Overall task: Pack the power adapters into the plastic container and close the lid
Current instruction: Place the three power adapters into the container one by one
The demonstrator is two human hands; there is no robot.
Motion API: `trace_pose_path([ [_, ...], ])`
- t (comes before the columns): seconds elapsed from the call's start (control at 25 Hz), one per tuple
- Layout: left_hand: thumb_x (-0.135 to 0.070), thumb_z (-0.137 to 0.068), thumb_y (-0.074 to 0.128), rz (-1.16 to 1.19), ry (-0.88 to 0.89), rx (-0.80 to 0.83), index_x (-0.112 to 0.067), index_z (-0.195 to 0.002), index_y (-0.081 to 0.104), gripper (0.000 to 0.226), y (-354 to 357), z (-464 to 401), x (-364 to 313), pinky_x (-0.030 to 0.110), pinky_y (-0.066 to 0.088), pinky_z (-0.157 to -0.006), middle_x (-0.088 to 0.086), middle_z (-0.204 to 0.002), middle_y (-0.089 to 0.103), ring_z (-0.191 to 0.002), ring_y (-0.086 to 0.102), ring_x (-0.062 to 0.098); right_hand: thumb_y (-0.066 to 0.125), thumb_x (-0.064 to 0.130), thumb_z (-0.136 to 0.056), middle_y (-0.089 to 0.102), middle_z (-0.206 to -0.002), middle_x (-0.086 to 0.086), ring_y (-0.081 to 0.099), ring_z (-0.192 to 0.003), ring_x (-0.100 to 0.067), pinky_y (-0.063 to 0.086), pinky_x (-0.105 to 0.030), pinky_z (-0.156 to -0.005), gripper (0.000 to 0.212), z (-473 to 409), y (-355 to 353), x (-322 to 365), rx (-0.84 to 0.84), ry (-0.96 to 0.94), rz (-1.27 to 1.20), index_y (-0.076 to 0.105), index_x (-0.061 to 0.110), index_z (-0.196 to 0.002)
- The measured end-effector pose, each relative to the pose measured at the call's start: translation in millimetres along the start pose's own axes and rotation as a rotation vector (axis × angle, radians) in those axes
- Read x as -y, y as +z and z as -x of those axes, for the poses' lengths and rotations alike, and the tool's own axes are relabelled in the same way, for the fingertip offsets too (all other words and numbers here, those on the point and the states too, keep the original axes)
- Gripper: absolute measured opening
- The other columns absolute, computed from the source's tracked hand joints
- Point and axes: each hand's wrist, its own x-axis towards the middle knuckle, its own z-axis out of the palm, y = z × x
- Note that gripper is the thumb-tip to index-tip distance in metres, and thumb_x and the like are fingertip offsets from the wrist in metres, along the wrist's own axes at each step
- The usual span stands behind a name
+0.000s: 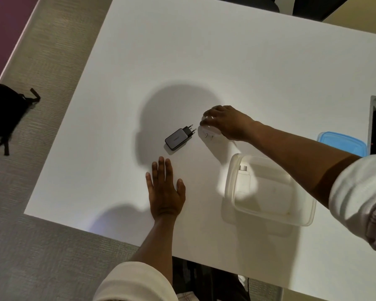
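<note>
On the far left a dark bag [2, 114] lies on the ribbed grey floor, apart from the work. The white table [182, 51] is smooth and matte, with a broad shadow at its middle.

The left hand [164, 190] rests flat on the table near the front edge, palm down, fingers straight and slightly spread, holding nothing.

Just beyond its fingertips lies the dark adapter [178, 137], a small rounded block of glossy hard plastic with two metal pins pointing away from the person. It is untouched.

Just right of it, the right hand [224, 122] arches over the white adapter [210, 133], fingers curled around its body. The adapter's pale shell nearly merges with the table; its two short metal pins show clearly. Whether the grip is fully closed cannot be told, but the step in hand looks like picking up this adapter.

The next move likely calls for a firm pinch on the smooth casing, then a carry right and nearer to the plastic container [302, 216], a translucent, round-cornered tub standing open with one white adapter [244, 179] already inside against its left wall.

The blue lid [343, 144] lies beyond the container, partly hidden by the forearm.
</note>
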Motion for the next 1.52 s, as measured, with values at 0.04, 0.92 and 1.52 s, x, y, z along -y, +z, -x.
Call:
trace_pose_path([
  [0.04, -0.042, -0.096, 0.035, -0.001, 0.000, -0.001, -0.017, -0.159, 0.012, 0.071, 0, 0, 0, 0.048, 0.008, -0.126, 0.005, -0.168, 0.012, -0.156, 0.008, 0.024, 0.059, 0.005, -0.085, 0.045, -0.145, -0.002, 0.041, -0.133, -0.029, 0.038, -0.042, -0.105, 0.060, 0, 0, 0, -0.007, -0.011, -0.002, 0.047, 0.032, -0.137],
  [0.92, -0.041, -0.097, 0.029, -0.023, 0.002, 0.032, -0.013, -0.159, 0.014, 0.070, -7, 1, -3, 0.050, 0.010, -0.126, 0.008, -0.167, 0.015, -0.155, 0.014, 0.028, 0.076, 0.059, -0.069, 0.062, -0.105, 0.018, 0.063, -0.093, -0.002, 0.055, -0.019, -0.067, 0.054, 187, -29, 103, -0.583, 0.770, -1.030, 0.051, 0.034, -0.111],
  [1.52, -0.045, -0.097, 0.025, -0.007, -0.007, 0.029, -0.018, -0.159, 0.007, 0.070, -5, 0, -4, 0.048, 0.009, -0.126, 0.007, -0.168, 0.013, -0.155, 0.010, 0.028, 0.074, 0.055, -0.073, 0.062, -0.117, -0.013, 0.061, -0.107, -0.032, 0.054, -0.042, -0.086, 0.074, 185, 67, 101, -0.242, 1.344, -0.906, 0.049, 0.007, -0.122],
])
